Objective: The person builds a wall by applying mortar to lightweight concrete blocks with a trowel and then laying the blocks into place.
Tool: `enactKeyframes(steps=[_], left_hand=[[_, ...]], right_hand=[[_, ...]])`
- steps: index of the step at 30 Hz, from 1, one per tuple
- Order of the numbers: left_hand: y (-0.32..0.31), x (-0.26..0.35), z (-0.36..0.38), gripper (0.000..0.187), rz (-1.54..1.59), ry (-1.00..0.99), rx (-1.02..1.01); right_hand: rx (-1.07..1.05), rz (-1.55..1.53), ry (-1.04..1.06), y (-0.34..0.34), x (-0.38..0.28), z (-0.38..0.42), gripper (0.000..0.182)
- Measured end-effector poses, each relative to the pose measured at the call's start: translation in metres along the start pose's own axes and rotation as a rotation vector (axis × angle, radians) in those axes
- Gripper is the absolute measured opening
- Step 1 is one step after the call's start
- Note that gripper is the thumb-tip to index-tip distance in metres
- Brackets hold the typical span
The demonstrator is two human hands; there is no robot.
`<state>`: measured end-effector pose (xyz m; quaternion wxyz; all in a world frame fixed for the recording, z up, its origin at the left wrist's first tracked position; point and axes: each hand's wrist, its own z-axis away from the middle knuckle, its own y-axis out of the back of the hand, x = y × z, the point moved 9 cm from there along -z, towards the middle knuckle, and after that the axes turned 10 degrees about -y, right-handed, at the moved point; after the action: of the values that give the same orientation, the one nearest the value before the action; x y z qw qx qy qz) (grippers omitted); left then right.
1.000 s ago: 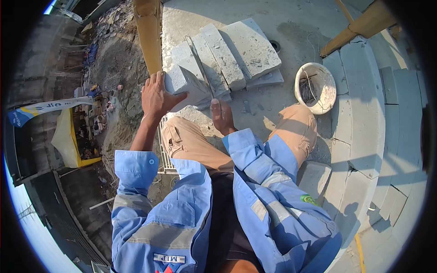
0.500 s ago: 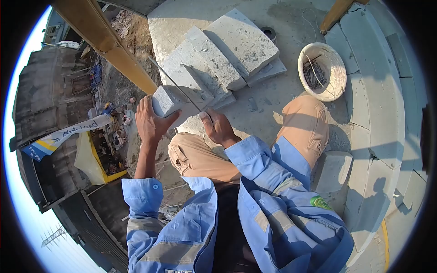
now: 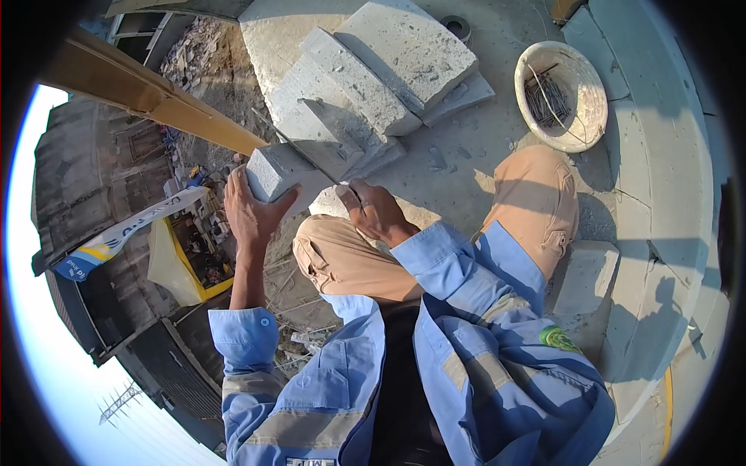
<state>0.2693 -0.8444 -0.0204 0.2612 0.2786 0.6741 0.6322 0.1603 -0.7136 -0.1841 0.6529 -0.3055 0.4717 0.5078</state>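
My left hand grips the near end of a pale grey lightweight block, thumb on one side and fingers on the other. A long, thin, dark metal blade lies slantwise across that block. My right hand is closed around the blade's near end, close above my bent knee. Just beyond, several broken grey slabs lie stacked and overlapping, with crumbs on top. A pale chunk shows between my two hands.
A whitish bucket holding nails or thin metal pieces stands at the right. Another block lies beside my right knee. A yellow-brown beam crosses the upper left. Beyond the slab's left edge, rubble and roofs appear far below.
The view has turned a little, shifting the bucket and beam in the picture. Both hands keep their grips, and the blade still lies across the block.
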Motion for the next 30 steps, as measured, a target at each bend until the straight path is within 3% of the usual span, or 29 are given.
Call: enactKeyframes(steps=[3, 6, 7, 12, 14, 16, 18, 21, 24, 25, 30], left_hand=[[-0.003, -0.002, -0.007, 0.086, 0.021, -0.002, 0.005], [-0.005, -0.004, -0.003, 0.086, 0.063, 0.056, -0.01], [-0.003, -0.001, -0.003, 0.086, 0.038, 0.03, -0.008], [0.001, 0.003, -0.006, 0.087, -0.007, 0.016, -0.03], [-0.007, -0.004, -0.006, 0.086, -0.004, 0.001, -0.006], [-0.005, -0.005, -0.001, 0.084, 0.001, -0.013, 0.042], [-0.003, -0.003, -0.004, 0.084, -0.014, -0.018, 0.027], [-0.001, -0.001, -0.002, 0.084, -0.03, 0.003, -0.006], [-0.001, -0.002, 0.003, 0.084, -0.009, -0.026, 0.038], [-0.004, -0.005, 0.0, 0.084, -0.016, -0.024, 0.037], [-0.004, -0.003, -0.005, 0.09, -0.037, 0.018, -0.037]], right_hand=[[-0.007, -0.018, 0.177, 0.005, -0.042, 0.015, 0.05], [0.015, 0.083, 0.022, -0.005, -0.007, -0.005, 0.048], [0.005, -0.046, 0.013, 0.0, 0.014, -0.011, 0.047], [-0.003, 0.073, 0.033, 0.01, -0.012, -0.004, 0.043], [0.074, 0.029, 0.247, 0.006, -0.033, 0.011, 0.051], [0.093, 0.079, 0.008, -0.003, 0.035, -0.015, 0.052], [0.033, 0.122, -0.094, 0.007, 0.052, -0.026, 0.053], [0.024, 0.115, 0.033, 0.005, 0.001, -0.002, 0.048], [-0.009, 0.04, -0.012, 0.001, 0.023, -0.01, 0.052], [0.089, 0.045, -0.015, 0.002, 0.055, -0.024, 0.052], [-0.019, 0.039, -0.006, -0.002, 0.039, -0.016, 0.053]])
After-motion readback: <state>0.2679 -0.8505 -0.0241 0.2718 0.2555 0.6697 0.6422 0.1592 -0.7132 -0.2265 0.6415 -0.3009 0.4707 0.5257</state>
